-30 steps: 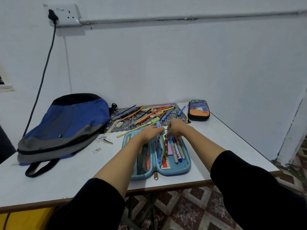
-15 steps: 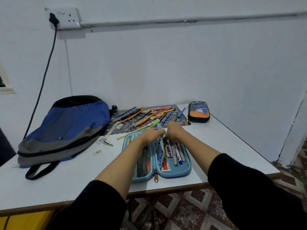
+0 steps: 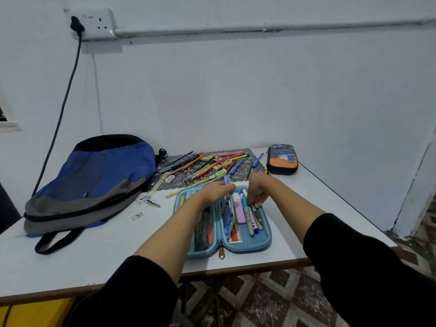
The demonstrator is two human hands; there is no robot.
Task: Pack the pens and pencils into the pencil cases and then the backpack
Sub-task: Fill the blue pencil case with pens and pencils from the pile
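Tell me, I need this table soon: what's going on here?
A person is packing an open light-blue zip pencil case on the white table. The left hand rests on its middle flap; the right hand pinches a slim grey pen in its right half. Many coloured pens and pencils lie loose on the patterned mat behind. The dark, orange-printed pencil case is zipped shut; the blue-and-grey fabric backpack lies left.

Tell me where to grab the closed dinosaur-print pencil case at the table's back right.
Grip the dinosaur-print pencil case across its narrow width, mid-length, coming straight down from above. It lies flat and zipped shut, long axis running away from the person. There is bare table on its right, but loose pens lie close on its left, so a sideways approach would probably knock them. The right hand is nearer.
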